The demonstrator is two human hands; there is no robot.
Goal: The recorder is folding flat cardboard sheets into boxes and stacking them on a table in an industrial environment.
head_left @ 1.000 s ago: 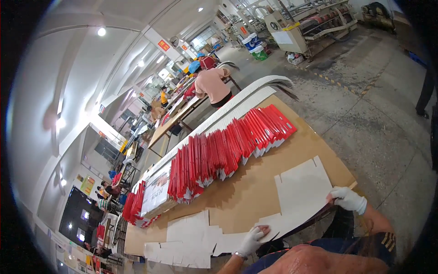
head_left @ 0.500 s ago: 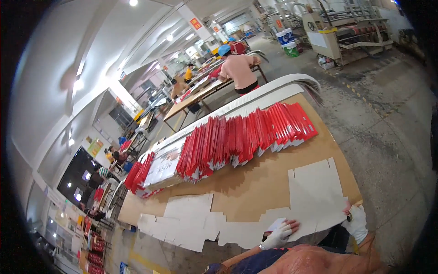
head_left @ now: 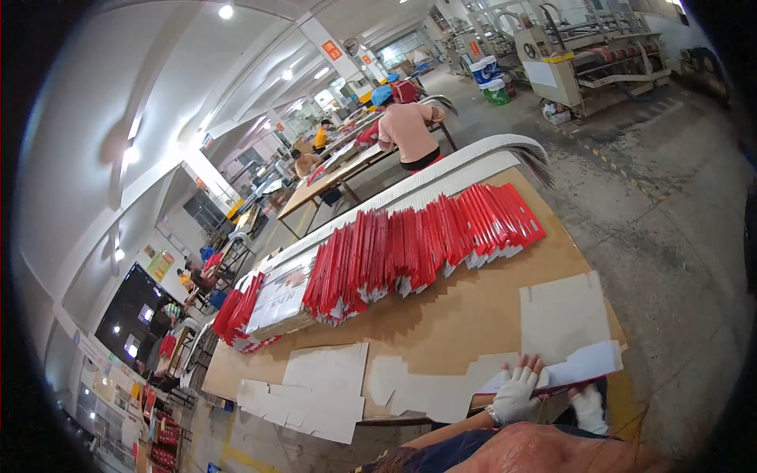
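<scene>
My left hand [head_left: 516, 392], in a white fingerless glove, lies with fingers spread on a folded card piece [head_left: 583, 363] with a white face and a red lower edge. This piece rests over a pale grey die-cut cardboard sheet [head_left: 564, 317] at the near right of the table. My right hand [head_left: 589, 410], gloved the same way, is at the near edge of the card piece. Its fingertips meet the red edge; the edge partly hides them, so their grip is unclear. Another pale cardboard sheet [head_left: 315, 394] lies left of my hands, overhanging the table's near edge.
Across the brown table [head_left: 441, 339] stands a long row of red folded card pieces [head_left: 418, 240]. A wrapped white stack [head_left: 280, 299] sits at its left. Behind runs a long row of pale sheets [head_left: 465, 167]. A person in pink [head_left: 410, 130] works at a farther table.
My right hand has come inward from the sheet's right side. My left hand has moved slightly right. The white-and-red card piece now lies over the sheet, and the pale sheets have shifted.
</scene>
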